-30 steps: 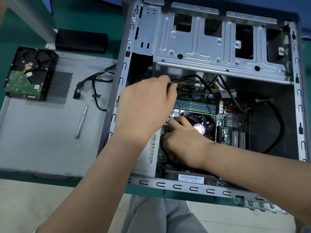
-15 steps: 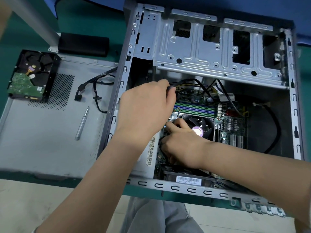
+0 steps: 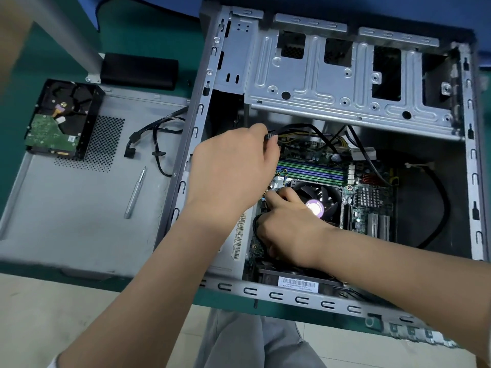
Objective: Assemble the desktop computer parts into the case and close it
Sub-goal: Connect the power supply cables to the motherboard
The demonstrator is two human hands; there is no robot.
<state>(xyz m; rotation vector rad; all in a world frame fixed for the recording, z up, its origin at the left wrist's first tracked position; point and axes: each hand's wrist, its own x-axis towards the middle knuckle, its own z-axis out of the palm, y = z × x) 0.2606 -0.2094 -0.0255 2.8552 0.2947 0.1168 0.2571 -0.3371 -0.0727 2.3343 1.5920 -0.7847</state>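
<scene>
**Cable held inside the case**

A black cable is pinched by the left hand. The right hand is curled on the board by the fan; what is held cannot be told. The cable looks soft and bendy, best held at its plug. All is inside the case.

arms: bare to the elbow | hands: ungloved | legs: light grey trousers

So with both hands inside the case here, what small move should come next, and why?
Probably keep the black cable lifted with the left hand while the right hand finishes at the board beside the fan. The left fingers pinch that cable above the memory slots; the right fingertips are curled down at the fan's corner.
</scene>
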